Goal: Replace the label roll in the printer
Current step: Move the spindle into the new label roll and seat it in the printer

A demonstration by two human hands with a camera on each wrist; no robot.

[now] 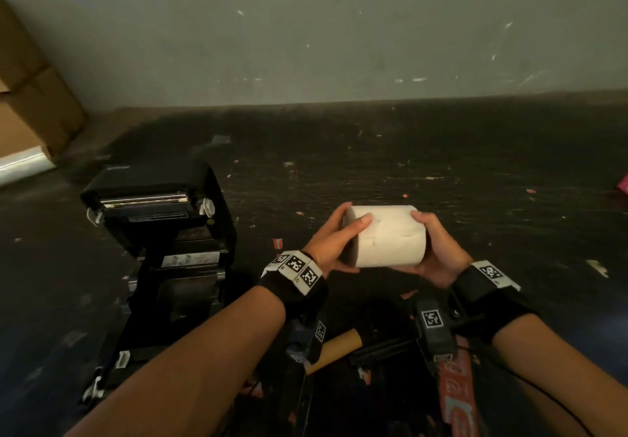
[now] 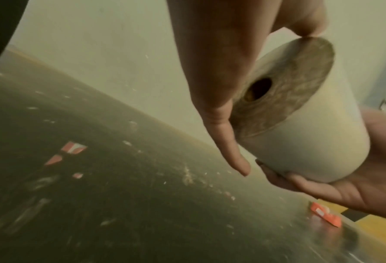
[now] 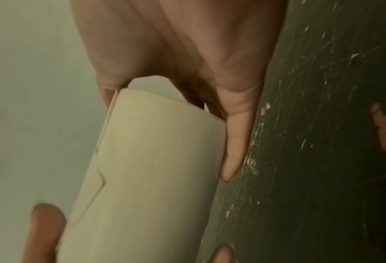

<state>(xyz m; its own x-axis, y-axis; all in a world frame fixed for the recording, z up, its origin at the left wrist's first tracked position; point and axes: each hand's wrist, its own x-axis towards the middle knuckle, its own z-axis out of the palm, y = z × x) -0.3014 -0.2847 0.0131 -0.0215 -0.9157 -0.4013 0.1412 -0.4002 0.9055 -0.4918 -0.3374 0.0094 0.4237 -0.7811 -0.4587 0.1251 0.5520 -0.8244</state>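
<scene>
A full white label roll [image 1: 390,236] lies on its side in the air between both hands, above the dark floor. My left hand [image 1: 334,239] grips its left end, thumb over the top. My right hand [image 1: 436,249] cups the right end from below, thumb on the top edge. The left wrist view shows the roll [image 2: 299,113] end-on with its dark core hole. In the right wrist view the roll [image 3: 146,169] shows a torn edge on its outer wrap. The black label printer [image 1: 159,232] stands to the left with its lid swung open.
An empty brown cardboard core [image 1: 334,350] and a black bar [image 1: 384,348] lie on the floor beneath my wrists. Cardboard boxes [image 1: 30,96] stand against the wall at far left. Paper scraps litter the dark floor [image 1: 441,164]. A grey wall closes the back.
</scene>
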